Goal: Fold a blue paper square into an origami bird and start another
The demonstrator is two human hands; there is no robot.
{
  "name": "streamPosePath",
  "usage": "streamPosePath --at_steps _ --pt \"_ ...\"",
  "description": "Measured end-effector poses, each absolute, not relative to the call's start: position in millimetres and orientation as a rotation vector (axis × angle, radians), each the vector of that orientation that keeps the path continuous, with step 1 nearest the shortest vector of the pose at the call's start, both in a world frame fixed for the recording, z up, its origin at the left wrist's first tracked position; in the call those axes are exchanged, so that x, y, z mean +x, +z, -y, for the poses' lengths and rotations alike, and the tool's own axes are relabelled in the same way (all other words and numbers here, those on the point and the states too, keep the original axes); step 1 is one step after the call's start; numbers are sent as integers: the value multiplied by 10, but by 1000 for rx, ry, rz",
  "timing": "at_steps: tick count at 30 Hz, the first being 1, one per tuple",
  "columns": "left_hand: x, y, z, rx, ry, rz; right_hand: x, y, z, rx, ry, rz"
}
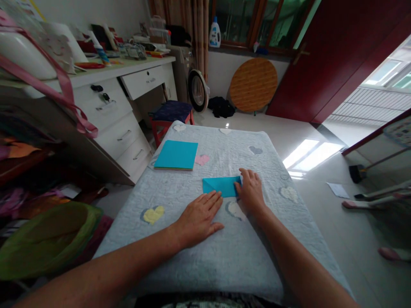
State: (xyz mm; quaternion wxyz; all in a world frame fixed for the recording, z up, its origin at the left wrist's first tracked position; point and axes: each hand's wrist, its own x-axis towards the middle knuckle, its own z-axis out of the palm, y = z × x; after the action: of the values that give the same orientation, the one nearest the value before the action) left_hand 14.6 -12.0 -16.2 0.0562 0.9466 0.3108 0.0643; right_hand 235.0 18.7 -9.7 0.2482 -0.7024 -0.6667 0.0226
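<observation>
A folded strip of blue paper (220,185) lies in the middle of a table covered with a pale blue heart-patterned cloth (192,252). My left hand (199,216) lies flat and open on the cloth, its fingertips at the near edge of the folded paper. My right hand (250,190) rests on the paper's right end, fingers pressing down on it. A stack of square blue paper (176,155) lies further back on the left side of the table.
A white desk with drawers (128,115) stands to the left, cluttered on top. A red stool (170,117) sits behind the table. A green bin (48,237) is at the lower left. A round wooden tabletop (253,84) leans against the far wall.
</observation>
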Motion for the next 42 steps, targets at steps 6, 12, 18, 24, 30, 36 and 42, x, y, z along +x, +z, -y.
streamPosePath --at_steps 6,12,18,24,30,36,42 --pt "126 -183 138 2807 308 -949 2022 127 259 -1552 241 2296" --pt "86 -186 108 2872 384 -1039 1970 -26 526 -1578 253 2372" --pt "-8 -129 140 2944 316 -1145 2156 -59 585 -1799 162 2327" --pt "-16 -112 189 2976 284 -1228 2374 -59 647 -1903 77 2223" --pt "3 -82 256 2923 293 -1306 2509 -91 672 -1980 23 2174" --pt "28 153 -16 2700 254 -1351 2598 131 404 -1973 141 2161" --pt "134 -55 -399 2615 464 -1473 2498 -24 37 -1746 237 2095"
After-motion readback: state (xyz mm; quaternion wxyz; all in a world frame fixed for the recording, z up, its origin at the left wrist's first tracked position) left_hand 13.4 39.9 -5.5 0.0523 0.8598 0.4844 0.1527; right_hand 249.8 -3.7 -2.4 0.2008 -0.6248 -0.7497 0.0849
